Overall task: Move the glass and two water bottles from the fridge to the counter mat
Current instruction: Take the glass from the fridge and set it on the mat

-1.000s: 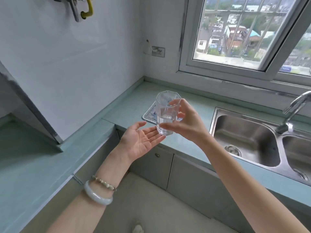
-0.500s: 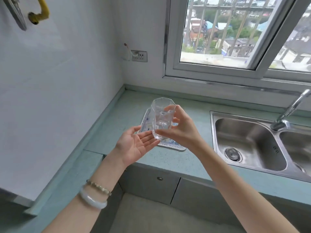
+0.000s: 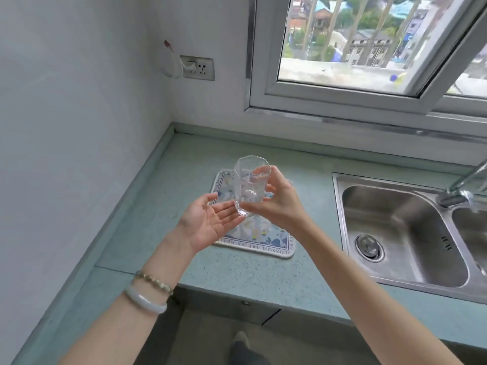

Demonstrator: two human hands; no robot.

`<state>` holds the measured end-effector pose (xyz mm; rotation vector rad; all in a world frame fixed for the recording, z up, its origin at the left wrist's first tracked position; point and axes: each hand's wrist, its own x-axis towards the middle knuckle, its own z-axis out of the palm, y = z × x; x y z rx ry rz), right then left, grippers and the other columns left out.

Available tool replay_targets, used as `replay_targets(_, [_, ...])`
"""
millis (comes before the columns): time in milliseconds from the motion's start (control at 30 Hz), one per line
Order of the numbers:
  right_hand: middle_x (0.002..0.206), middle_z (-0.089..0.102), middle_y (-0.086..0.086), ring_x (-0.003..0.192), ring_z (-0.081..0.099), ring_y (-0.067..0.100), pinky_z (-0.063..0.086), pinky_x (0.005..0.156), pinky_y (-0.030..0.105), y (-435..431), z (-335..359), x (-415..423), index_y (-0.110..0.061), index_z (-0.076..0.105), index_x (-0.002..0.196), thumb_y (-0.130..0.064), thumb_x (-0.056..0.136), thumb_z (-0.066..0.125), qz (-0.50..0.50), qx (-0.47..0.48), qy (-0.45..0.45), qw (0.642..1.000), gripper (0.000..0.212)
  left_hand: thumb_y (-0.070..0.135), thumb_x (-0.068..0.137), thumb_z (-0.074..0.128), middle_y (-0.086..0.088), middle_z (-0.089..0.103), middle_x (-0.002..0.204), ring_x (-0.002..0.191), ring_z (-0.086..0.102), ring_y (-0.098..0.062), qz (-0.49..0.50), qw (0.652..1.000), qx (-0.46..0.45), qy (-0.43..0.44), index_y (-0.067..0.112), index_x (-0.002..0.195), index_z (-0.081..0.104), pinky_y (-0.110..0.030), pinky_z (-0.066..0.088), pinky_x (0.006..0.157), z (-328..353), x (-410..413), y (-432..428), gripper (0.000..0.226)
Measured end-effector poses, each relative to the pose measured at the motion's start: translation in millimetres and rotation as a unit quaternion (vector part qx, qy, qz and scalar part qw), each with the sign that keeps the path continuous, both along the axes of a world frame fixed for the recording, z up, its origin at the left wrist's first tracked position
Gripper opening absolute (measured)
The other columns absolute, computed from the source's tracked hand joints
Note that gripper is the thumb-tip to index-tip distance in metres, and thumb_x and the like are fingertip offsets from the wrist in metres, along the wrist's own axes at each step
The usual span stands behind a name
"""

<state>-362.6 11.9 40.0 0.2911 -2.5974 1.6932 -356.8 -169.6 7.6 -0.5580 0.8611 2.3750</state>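
White wall (image 3: pixel 79 101) along the left edge of the bench (image 3: pixel 171 180), with a socket (image 3: pixel 198 67) high on the back wall near the corner. Pale bangle (image 3: pixel 145 301) and beaded bracelet (image 3: pixel 155 281) on the left wrist. Left hand (image 3: pixel 208 222) open, palm up, fingers spread and pointing right, tips just under the base of the glass (image 3: pixel 250 185); touching or not, cannot tell. Glass clear, faceted, roughly upright with a slight tilt, held in the air above the mat (image 3: pixel 279 246), not set down. Mat flat on the bench between the back left corner and the sink (image 3: pixel 395 233), blue floral print with lettering along its near edge, partly hidden behind both hands. Right hand (image 3: pixel 276 201) closed around the right side of the glass, thumb and fingers pinching its wall, grip firmly on it. Steel sink set into the bench at the right, drain (image 3: pixel 369 245) in the near part of the left basin, tap (image 3: pixel 463 185) over the divider. Window (image 3: pixel 355 61) above the back edge, open, buildings outside. No water bottles in sight.
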Motion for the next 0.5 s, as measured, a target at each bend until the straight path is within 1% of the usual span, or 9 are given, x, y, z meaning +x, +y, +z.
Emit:
replay_targets(33, [0.102,0.065,-0.018,0.1,0.063,0.01,0.056,0.083,0.044,-1.8,-5.3,-12.4,-0.031,0.052,0.107,-0.021,0.061,0.087,0.001,-0.002,-0.01,1.0,0.059,0.028,0.099,0.04,-0.03,0.067,0.11,0.096,0.07,-0.039,0.007,1.0,-0.004,-0.007,-0.016,0.117,0.052,-0.05,0.055,0.087,-2.9,-11.1,-0.7,0.049])
replay_targets(100, [0.098,0.063,-0.023,0.098,0.06,-0.004,0.056,0.085,0.04,-6.6,-16.9,-37.6,-0.03,0.052,0.107,-0.021,0.062,0.085,0.006,-0.005,-0.029,1.0,0.056,0.028,0.099,0.041,-0.03,0.067,0.11,0.1,0.068,-0.038,0.016,1.0,-0.012,-0.019,-0.015,0.117,0.053,-0.048,0.055,0.089,-10.9,-32.5,-3.6,0.048])
replay_targets(167, [0.094,0.062,-0.027,0.094,0.054,-0.017,0.055,0.083,0.034,-12.9,-27.5,-55.7,-0.032,0.052,0.106,-0.022,0.063,0.083,0.011,0.0,-0.038,0.999,0.054,0.028,0.099,0.041,-0.029,0.068,0.109,0.104,0.065,-0.037,0.023,0.999,-0.013,-0.029,-0.015,0.116,0.053,-0.048,0.054,0.09,-18.5,-48.5,-6.7,0.048])
replay_targets(200, [0.093,0.062,-0.026,0.092,0.053,-0.018,0.055,0.081,0.031,-16.3,-33.2,-64.4,-0.031,0.052,0.106,-0.022,0.063,0.083,0.014,-0.001,-0.044,0.999,0.054,0.028,0.099,0.041,-0.029,0.069,0.105,0.103,0.065,-0.037,0.029,0.999,-0.014,-0.039,-0.015,0.114,0.054,-0.048,0.054,0.09,-22.8,-56.1,-9.1,0.047])
replay_targets(267, [0.093,0.063,-0.025,0.09,0.055,-0.017,0.054,0.076,0.027,-22.4,-45.9,-81.2,-0.032,0.052,0.105,-0.024,0.063,0.083,0.02,-0.002,-0.052,0.998,0.053,0.029,0.099,0.041,-0.027,0.071,0.099,0.099,0.065,-0.036,0.039,0.998,-0.026,-0.053,-0.014,0.11,0.055,-0.045,0.052,0.087,-32.8,-71.5,-14.4,0.046])
replay_targets(367, [0.094,0.064,-0.025,0.092,0.058,-0.01,0.054,0.074,0.023,-33.2,-66.8,-104.8,-0.034,0.05,0.105,-0.023,0.062,0.083,0.032,-0.001,-0.065,0.997,0.055,0.029,0.098,0.042,-0.026,0.065,0.108,0.104,0.062,-0.036,0.052,0.995,-0.041,-0.069,-0.013,0.11,0.053,-0.044,0.052,0.083,-52.6,-94.1,-26.3,0.045])
replay_targets(433, [0.091,0.063,-0.03,0.089,0.058,-0.012,0.049,0.068,0.013,-41.5,-81.0,-116.7,-0.033,0.049,0.106,-0.022,0.062,0.083,0.036,0.005,-0.063,0.997,0.057,0.03,0.098,0.043,-0.025,0.062,0.113,0.107,0.061,-0.036,0.052,0.994,-0.05,-0.079,-0.011,0.113,0.053,-0.042,0.052,0.081,-67.5,-107.6,-35.0,0.045])
replay_targets(467, [0.09,0.062,-0.034,0.088,0.058,-0.013,0.048,0.065,0.011,-45.8,-88.3,-121.9,-0.033,0.049,0.106,-0.022,0.062,0.083,0.035,0.006,-0.063,0.997,0.057,0.03,0.098,0.044,-0.024,0.062,0.112,0.106,0.061,-0.035,0.053,0.993,-0.053,-0.086,-0.011,0.114,0.053,-0.042,0.053,0.081,-74.6,-113.8,-39.2,0.045])
replay_targets(500, [0.09,0.062,-0.036,0.086,0.059,-0.012,0.049,0.064,0.012,-50.0,-95.0,-126.4,-0.032,0.048,0.105,-0.023,0.063,0.084,0.033,0.006,-0.067,0.997,0.056,0.03,0.098,0.044,-0.023,0.061,0.11,0.103,0.061,-0.034,0.056,0.992,-0.056,-0.095,-0.011,0.115,0.053,-0.042,0.055,0.08,-81.6,-119.7,-42.7,0.045])
